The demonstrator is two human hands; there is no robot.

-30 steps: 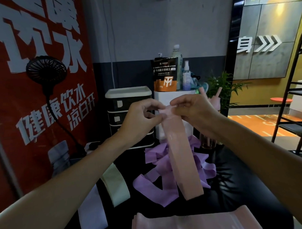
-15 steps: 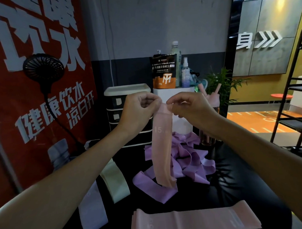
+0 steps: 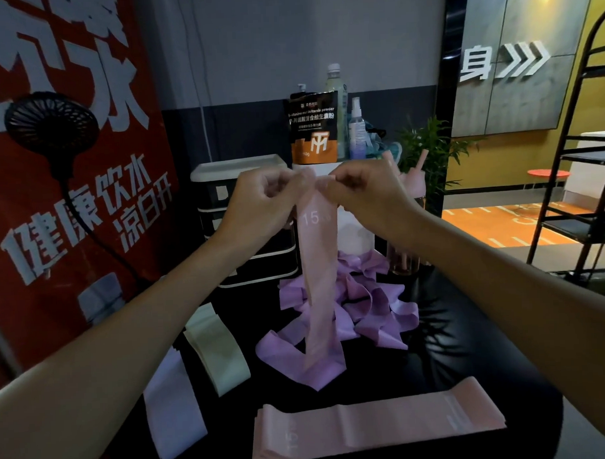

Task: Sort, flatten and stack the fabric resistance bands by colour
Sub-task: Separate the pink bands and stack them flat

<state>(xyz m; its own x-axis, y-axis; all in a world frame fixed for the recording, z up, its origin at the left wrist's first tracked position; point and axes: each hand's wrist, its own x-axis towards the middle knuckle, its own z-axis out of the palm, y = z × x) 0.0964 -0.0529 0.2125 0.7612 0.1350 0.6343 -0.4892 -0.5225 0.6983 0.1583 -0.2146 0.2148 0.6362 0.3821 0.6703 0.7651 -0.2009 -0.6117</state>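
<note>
The black tabletop (image 3: 470, 354) is dim, and its near edge is cut off by the frame, as are both forearms. Behind the lilac pile (image 3: 358, 306), the red banner (image 3: 70, 203) shows large white Chinese characters, its upper ones cropped. The flat pink stack (image 3: 376, 422), nearest of all in front of the pile, shows a sideways "15"; anything after it is too faint to read. Left of the pile lie a pale green band (image 3: 218, 352) and a whitish band (image 3: 173, 412), partly hidden by the left arm. The pink band (image 3: 320, 280) hangs straight down over the pile, printed "15" near the top, its lower end overlapping the lilac fabric. The left hand (image 3: 262, 203) and right hand (image 3: 365, 192) are both closed, pinching its upper edge between fingertips. Beyond the pile, a black-and-orange pouch (image 3: 313, 132) reads "vitamin powder"; its smaller print is unreadable.
</note>
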